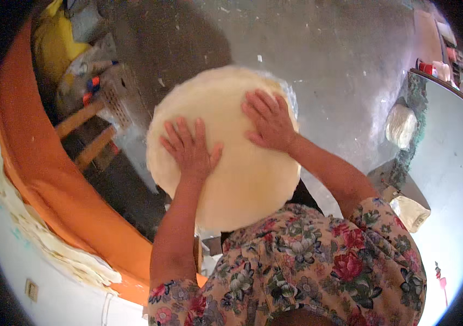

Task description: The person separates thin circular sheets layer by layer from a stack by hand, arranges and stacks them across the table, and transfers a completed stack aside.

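A large, thin, pale round sheet (239, 183), which looks like rolled dough, lies in front of my body at the middle of the view. My left hand (186, 146) rests flat on its left part with the fingers spread. On its upper right part lies my right hand (268, 120), palm down, fingers somewhat closer together. Neither hand grasps anything. Clear plastic (292, 98) shows past the sheet's upper right edge. What bears the sheet is hidden beneath it.
A long orange cloth-covered surface (72, 195) curves along the left, with pale flat sheets (68, 256) stacked by the wall. Wooden bars (78, 120) stand behind it. At the right are a white bundle (401, 125) and a pale bag (410, 212) by the wall.
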A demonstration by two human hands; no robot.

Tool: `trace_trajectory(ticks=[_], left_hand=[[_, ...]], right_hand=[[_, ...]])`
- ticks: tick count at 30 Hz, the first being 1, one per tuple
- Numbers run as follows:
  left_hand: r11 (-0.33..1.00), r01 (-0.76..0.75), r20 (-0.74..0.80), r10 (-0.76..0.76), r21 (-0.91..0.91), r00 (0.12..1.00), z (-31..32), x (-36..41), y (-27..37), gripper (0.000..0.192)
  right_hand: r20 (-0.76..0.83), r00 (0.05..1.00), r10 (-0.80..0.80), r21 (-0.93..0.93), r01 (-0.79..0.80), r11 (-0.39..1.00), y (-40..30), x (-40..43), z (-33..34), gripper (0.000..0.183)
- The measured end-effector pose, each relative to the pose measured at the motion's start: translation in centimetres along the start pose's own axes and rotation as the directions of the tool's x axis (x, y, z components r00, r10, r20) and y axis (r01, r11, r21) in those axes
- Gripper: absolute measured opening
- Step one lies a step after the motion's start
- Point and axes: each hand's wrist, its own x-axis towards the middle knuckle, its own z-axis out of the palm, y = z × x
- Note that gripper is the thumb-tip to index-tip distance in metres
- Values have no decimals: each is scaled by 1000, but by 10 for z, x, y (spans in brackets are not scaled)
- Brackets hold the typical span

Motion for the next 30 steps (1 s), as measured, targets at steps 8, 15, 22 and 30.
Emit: trace_trajectory(ticks=[8, 15, 22, 30], left_hand=[[995, 93, 114, -88, -38, 990, -34, 6, 18, 84], [963, 105, 429, 12, -247, 903, -36, -93, 72, 89], [980, 0, 304, 62, -201, 951, 16, -127, 51, 94], [957, 11, 230, 59, -289, 971, 9, -127, 49, 93]], right_hand=[[-103, 993, -49, -143, 34, 989, 15, 14, 10, 68], [-67, 998, -15, -214, 1, 977, 24, 17, 1, 70], [-125, 989, -76, -215, 48, 975, 12, 15, 14, 72], [-73, 996, -45, -258, 25, 966, 3, 16, 10, 70]])
